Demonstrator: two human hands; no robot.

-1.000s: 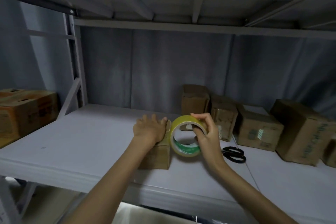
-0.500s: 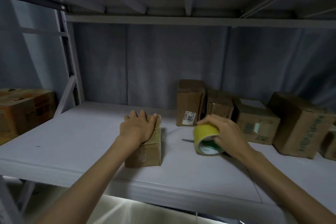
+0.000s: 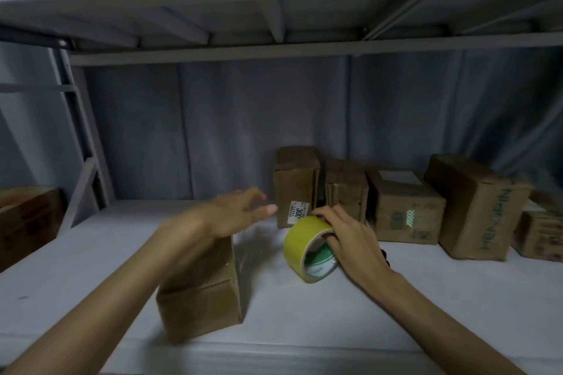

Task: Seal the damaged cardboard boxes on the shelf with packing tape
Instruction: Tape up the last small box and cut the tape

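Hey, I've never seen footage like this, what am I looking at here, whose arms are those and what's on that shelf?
This is a single view from a camera worn on a person's head, looking down at their own bare arms. No robot is involved. They stand at a grey metal shelf. The right hand grips a yellow roll of packing tape resting on the shelf. The left hand hovers open above a small cardboard box near the front edge. More cardboard boxes stand in a row at the back right.

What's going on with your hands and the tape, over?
Left hand open above small box. Right hand grips tape roll on shelf. Nothing blocking.
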